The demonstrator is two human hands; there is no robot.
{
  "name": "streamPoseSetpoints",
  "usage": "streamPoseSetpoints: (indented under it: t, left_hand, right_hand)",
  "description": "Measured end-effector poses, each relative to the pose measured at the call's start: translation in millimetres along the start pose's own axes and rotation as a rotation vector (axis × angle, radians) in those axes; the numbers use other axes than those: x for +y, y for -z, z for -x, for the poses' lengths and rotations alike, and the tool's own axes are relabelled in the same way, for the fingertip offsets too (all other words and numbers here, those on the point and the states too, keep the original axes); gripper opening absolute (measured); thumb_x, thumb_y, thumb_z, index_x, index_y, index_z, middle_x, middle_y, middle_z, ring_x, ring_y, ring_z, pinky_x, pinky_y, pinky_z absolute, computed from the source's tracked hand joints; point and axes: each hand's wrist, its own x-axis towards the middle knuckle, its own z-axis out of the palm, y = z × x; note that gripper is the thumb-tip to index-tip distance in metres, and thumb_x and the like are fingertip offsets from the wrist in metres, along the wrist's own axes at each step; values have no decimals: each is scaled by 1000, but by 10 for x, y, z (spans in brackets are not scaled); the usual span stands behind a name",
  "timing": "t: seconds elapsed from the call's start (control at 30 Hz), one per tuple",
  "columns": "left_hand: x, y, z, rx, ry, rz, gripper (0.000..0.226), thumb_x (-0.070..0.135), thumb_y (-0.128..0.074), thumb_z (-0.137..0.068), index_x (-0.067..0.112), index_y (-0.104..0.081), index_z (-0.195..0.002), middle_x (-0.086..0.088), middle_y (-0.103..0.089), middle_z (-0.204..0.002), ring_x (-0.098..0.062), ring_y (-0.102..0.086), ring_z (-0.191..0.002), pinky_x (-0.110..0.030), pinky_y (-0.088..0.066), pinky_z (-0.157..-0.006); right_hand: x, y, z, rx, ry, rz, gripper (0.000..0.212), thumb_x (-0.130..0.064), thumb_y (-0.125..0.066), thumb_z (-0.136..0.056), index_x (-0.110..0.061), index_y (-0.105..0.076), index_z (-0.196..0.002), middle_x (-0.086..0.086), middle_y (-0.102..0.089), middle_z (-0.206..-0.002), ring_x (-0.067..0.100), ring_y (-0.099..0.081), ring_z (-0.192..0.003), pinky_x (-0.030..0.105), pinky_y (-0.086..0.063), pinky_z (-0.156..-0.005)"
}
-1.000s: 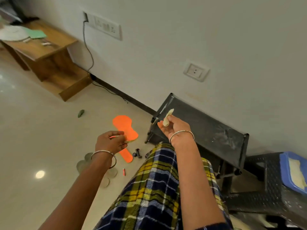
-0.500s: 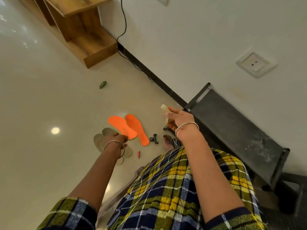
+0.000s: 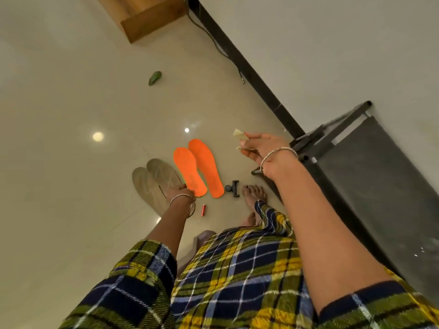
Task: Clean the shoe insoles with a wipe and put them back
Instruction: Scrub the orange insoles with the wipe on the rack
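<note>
Two orange insoles lie side by side on the floor, the left orange insole [image 3: 187,170] and the right orange insole [image 3: 206,166]. Two grey insoles [image 3: 154,184] lie just left of them, overlapping each other. My left hand [image 3: 180,193] is down at the heel of the left orange insole, fingers curled on its edge. My right hand [image 3: 260,148] is raised above the floor to the right and pinches a folded pale wipe [image 3: 240,135].
A black metal rack [image 3: 356,176] stands against the wall at the right. Small black parts [image 3: 234,188], a red cylinder [image 3: 203,210] and my bare foot [image 3: 255,194] are near the insoles. A green scrap [image 3: 155,78] and a wooden cabinet [image 3: 147,22] lie farther off.
My left hand has lowered the orange insole from the air onto the floor beside the other one. The view has tipped down. My right hand still holds the wipe.
</note>
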Motion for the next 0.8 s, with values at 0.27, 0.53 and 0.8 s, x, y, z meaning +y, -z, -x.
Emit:
streamPoseSetpoints:
  t: [0.27,0.53,0.8]
  left_hand:
    - [-358,-277,-590,247,38,-123,32,8,-63,-68,20,-75,-95,-10,-73,-86,-29,-70,-76,-45,-62,-71]
    - [-488,-283,-800,-87,155,-222,42,2,-67,-83,6,-63,-124,-15,-67,-120,-35,-65,-110,-43,-56,-93]
    - [-640,-129,-699,76,53,-520,42,13,-50,-92,25,-65,-129,-14,-57,-135,-32,-55,-120,-39,-46,-106]
  right_hand:
    - [74,-126,-608,37,101,341,43,13,-81,-59,-23,-78,-82,5,-74,-95,23,-72,-91,35,-59,-84]
    - [18,-184,-533,-1,316,571,30,-4,-87,-64,-18,-80,-89,0,-76,-88,15,-73,-82,29,-60,-80]
    - [-35,-208,-403,-24,399,763,30,-13,-90,-65,-20,-79,-92,-3,-74,-85,13,-72,-80,30,-60,-79]
